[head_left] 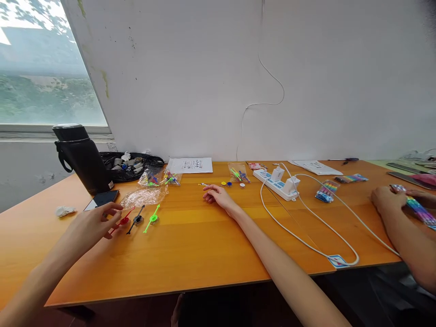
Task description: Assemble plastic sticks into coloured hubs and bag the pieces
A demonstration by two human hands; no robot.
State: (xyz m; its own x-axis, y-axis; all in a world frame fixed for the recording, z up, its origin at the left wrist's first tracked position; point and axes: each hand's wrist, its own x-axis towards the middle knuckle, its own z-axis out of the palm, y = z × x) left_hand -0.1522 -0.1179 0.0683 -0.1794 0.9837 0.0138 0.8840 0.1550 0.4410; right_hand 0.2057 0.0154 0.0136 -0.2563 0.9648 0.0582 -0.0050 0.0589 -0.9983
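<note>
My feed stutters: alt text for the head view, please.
The left hand is at a red arrow, with a black arrow and a green arrow alongside on the table; the right hand is near small discs. A co-worker's hand holds a rainbow strip.

A red arrow [124, 221], a black arrow [137, 219] and a bright-green arrow [154, 218] — plus a yellow disc [223, 184], a blue disc [229, 184] and a white disc [242, 185] — show against an orange-brown, wood-grained tabletop [197, 245], with a black bottle [81, 161], a white power strip [276, 185], a rainbow-banded packet [421, 210] and a greyish-white, dark-flecked wall [190, 91].
</note>
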